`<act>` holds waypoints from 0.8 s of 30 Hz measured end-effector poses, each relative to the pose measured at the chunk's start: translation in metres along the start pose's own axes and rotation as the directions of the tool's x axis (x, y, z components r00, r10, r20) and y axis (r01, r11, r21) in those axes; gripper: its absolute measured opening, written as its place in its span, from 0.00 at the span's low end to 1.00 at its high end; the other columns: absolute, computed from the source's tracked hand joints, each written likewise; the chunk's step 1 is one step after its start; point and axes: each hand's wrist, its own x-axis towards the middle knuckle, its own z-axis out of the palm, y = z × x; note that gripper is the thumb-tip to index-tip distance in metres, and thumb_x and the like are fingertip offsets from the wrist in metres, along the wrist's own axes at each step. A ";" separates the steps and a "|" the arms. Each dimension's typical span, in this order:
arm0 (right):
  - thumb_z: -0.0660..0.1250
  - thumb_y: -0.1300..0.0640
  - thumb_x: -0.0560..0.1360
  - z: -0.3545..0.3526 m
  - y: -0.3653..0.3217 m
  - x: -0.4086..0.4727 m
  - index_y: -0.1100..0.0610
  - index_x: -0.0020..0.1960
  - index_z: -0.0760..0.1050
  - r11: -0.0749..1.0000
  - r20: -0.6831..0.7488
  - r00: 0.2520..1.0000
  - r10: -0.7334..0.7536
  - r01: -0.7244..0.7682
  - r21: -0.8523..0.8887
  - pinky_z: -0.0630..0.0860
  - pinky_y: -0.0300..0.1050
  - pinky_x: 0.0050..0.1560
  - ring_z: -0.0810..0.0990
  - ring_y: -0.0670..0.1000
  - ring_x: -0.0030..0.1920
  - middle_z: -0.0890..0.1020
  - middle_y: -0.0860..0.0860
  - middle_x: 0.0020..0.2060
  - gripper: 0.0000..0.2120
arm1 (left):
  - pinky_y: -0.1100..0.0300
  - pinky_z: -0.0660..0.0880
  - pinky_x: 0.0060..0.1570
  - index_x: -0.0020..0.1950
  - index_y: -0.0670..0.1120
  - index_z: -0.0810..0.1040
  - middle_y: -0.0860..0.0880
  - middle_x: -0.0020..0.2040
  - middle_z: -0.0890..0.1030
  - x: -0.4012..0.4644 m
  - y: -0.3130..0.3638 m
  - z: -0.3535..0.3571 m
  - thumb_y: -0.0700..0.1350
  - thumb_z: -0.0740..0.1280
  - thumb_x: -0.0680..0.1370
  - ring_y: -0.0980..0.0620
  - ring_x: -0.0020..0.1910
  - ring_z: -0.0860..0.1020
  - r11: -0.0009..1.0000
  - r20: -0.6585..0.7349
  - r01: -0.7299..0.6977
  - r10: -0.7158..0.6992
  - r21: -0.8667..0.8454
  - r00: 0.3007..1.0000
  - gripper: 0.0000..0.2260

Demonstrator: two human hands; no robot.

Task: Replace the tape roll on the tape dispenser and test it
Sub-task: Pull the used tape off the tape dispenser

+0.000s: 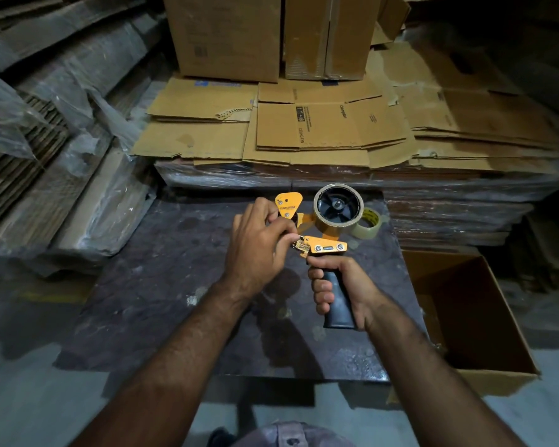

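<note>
An orange tape dispenser [326, 246] with a black grip is held above the dark table [162, 285]. My right hand [339, 291] is wrapped around its black handle. A brown tape roll [338, 206] sits on the dispenser's black hub. My left hand [259, 246] is at the dispenser's front end, its fingers pinched near the toothed blade and roller; I cannot tell whether tape is between them. A second, clear tape roll [368, 224] lies on the table just behind the dispenser.
Flattened cardboard sheets [304, 130] are stacked behind the table, with upright boxes [229, 37] beyond them. Plastic-wrapped cardboard bundles [55, 140] lean on the left. An open cardboard box [465, 317] stands at the right of the table.
</note>
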 end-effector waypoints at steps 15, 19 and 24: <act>0.69 0.52 0.73 0.001 0.001 0.001 0.53 0.33 0.69 0.999 -0.056 0.998 -0.022 0.019 -0.041 0.64 0.39 0.23 0.63 0.46 0.21 0.65 0.47 0.24 0.13 | 0.56 0.75 0.45 0.49 0.46 0.78 0.51 0.49 0.74 -0.008 -0.009 -0.004 0.55 0.75 0.73 0.53 0.49 0.75 0.943 0.004 0.121 -0.126 -0.310 0.992 0.14; 0.69 0.52 0.75 0.010 0.003 0.007 0.53 0.32 0.69 0.991 -0.101 0.995 -0.023 0.009 -0.135 0.65 0.40 0.23 0.64 0.47 0.21 0.65 0.48 0.24 0.15 | 0.50 0.73 0.52 0.55 0.48 0.79 0.51 0.53 0.75 0.022 -0.013 -0.018 0.61 0.71 0.72 0.50 0.54 0.74 0.985 -0.032 0.036 -0.042 -0.171 0.999 0.19; 0.68 0.53 0.75 0.025 0.008 0.019 0.54 0.32 0.69 0.982 -0.101 0.995 -0.016 -0.003 -0.189 0.65 0.41 0.23 0.64 0.49 0.21 0.66 0.49 0.24 0.15 | 0.40 0.60 0.65 0.70 0.57 0.73 0.52 0.63 0.76 0.060 -0.010 -0.022 0.77 0.59 0.69 0.50 0.67 0.68 0.989 0.197 -0.039 0.009 0.145 0.980 0.37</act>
